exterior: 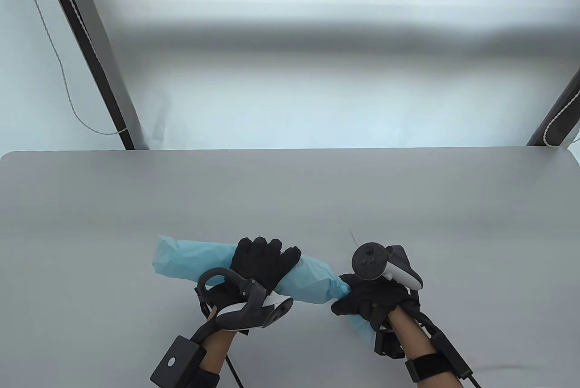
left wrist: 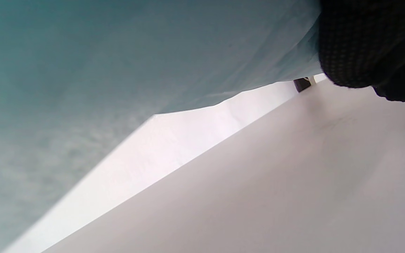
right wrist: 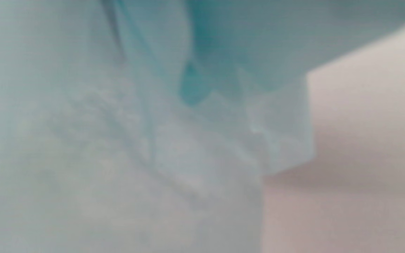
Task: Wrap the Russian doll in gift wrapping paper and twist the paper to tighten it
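Light blue wrapping paper (exterior: 312, 281) lies rolled into a tube near the table's front edge; the doll inside is hidden. My left hand (exterior: 263, 261) grips the tube around its middle, fingers curled over the top. At the tube's right end my right hand (exterior: 362, 299) pinches the bunched paper, and a loose tail sticks out below it. The tube's left end (exterior: 170, 256) stands open and untwisted. In the left wrist view the paper (left wrist: 118, 63) fills the upper left, with my fingertips (left wrist: 364, 45) at the top right. Blurred paper folds (right wrist: 188, 105) fill the right wrist view.
The grey table (exterior: 290, 198) stretches far behind and to both sides of the parcel. Beyond its back edge hangs a white backdrop, with dark stand legs (exterior: 90, 53) at the left and at the far right (exterior: 557, 116).
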`<state>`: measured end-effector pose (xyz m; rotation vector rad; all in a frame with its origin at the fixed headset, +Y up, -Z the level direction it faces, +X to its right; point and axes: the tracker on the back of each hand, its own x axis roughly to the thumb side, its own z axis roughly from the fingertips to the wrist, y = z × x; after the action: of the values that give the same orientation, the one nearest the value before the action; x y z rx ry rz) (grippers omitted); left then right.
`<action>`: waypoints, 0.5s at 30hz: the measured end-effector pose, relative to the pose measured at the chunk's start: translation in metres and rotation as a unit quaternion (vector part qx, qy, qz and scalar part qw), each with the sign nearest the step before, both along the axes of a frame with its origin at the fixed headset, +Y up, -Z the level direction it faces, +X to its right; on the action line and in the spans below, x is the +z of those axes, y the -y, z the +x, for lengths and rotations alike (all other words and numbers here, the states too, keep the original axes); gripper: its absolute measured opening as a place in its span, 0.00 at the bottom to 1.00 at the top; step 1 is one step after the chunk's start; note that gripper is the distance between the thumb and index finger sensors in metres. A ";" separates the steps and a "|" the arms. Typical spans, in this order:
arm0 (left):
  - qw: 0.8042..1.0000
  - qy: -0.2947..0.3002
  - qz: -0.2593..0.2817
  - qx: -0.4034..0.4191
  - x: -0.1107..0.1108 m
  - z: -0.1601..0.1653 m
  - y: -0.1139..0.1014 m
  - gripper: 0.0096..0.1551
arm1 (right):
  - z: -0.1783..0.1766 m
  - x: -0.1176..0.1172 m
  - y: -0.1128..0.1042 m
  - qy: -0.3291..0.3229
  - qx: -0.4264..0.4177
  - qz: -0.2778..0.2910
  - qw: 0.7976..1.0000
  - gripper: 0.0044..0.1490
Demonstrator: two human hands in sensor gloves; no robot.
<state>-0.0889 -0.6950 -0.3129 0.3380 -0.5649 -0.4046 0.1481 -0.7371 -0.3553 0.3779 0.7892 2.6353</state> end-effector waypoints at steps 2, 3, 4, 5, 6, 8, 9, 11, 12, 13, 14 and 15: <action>1.000 -0.002 -0.002 0.006 -0.001 -0.001 -0.001 0.70 | -0.001 0.001 -0.002 0.004 -0.002 0.038 0.999 0.27; 1.000 -0.003 -0.004 0.013 -0.002 -0.002 -0.001 0.70 | -0.001 0.004 -0.005 0.012 -0.004 0.067 0.998 0.24; 1.000 -0.005 -0.008 0.020 -0.002 -0.002 -0.002 0.70 | -0.002 0.006 -0.008 0.008 -0.005 0.100 0.995 0.23; 1.000 -0.005 -0.012 0.027 -0.003 -0.003 -0.003 0.70 | -0.002 0.008 -0.010 0.005 0.000 0.119 0.993 0.22; 0.999 -0.003 -0.020 0.034 -0.003 -0.003 -0.003 0.70 | -0.002 0.011 -0.013 0.003 0.001 0.133 0.991 0.21; 0.999 0.000 -0.026 0.041 -0.003 -0.003 -0.003 0.70 | 0.000 0.012 -0.016 -0.013 -0.021 0.163 0.986 0.21; 0.999 0.001 -0.029 0.046 -0.003 -0.003 -0.003 0.70 | 0.001 0.011 -0.016 -0.012 -0.032 0.157 0.987 0.21; 0.998 0.004 -0.032 0.047 -0.002 -0.001 -0.004 0.70 | 0.005 0.011 -0.013 -0.012 -0.080 0.117 0.990 0.20; 0.998 0.004 -0.033 0.048 -0.002 -0.001 -0.004 0.70 | 0.006 0.011 -0.013 -0.006 -0.087 0.120 0.989 0.20; 0.998 0.003 -0.034 0.048 -0.002 0.000 -0.004 0.70 | 0.006 0.010 -0.013 -0.005 -0.082 0.129 0.988 0.21; 0.998 0.002 -0.035 0.049 -0.002 0.000 -0.004 0.70 | 0.006 0.010 -0.014 -0.006 -0.074 0.126 0.989 0.22; 0.998 0.000 -0.037 0.051 -0.002 -0.001 -0.003 0.70 | 0.005 0.010 -0.015 -0.006 -0.056 0.129 0.990 0.25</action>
<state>-0.0898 -0.6921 -0.3152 0.2941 -0.5585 -0.2855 0.1531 -0.7223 -0.3454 0.4927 0.4159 2.6353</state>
